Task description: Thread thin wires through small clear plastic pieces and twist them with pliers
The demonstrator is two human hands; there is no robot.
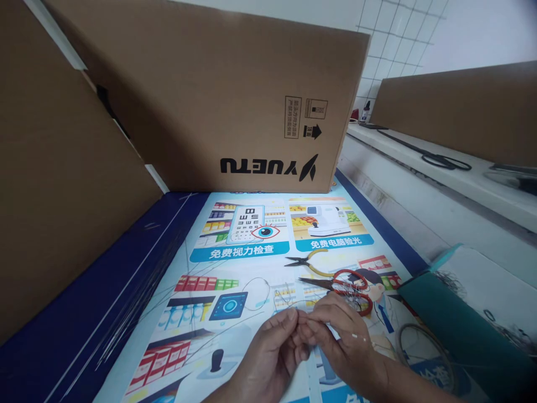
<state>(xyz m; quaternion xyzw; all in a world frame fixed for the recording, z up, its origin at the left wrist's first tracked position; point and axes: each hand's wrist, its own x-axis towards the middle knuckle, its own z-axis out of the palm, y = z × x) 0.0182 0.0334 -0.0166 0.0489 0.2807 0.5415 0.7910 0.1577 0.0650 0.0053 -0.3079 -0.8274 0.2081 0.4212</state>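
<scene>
Where the left hand (272,350) and right hand (350,338) meet, a thin wire (251,319) trails off

Since surface goes first: dark blue tabletop (138,246), mostly covered by a printed poster (247,270), pale blue, with shop shelves, an eye chart and Chinese captions. Big cardboard box (235,95) stands across the far end, YUETU print upside down; another cardboard panel (71,196) walls the left. Beyond, tiled wall (390,45). On the right, a white ledge (495,182) with a small bottle (365,112) and more cardboard behind. Teal box (457,319) at near right, tangled wire bits inside. Long loose strands (121,330) along the left edge of the poster.

Yellow-handled pliers (307,261) and red-handled scissors (319,283) lie just past the hands, both pointing left; fine silvery wire bunched at the scissors' handles.

Grip: left thumb and index pinched on the thin wire, which leaves the fingertips leftward and slants down across the poster toward its left side. Right thumb and index also closed together, right up against the left fingertips; what sits between them is too small and covered, cannot tell
</scene>
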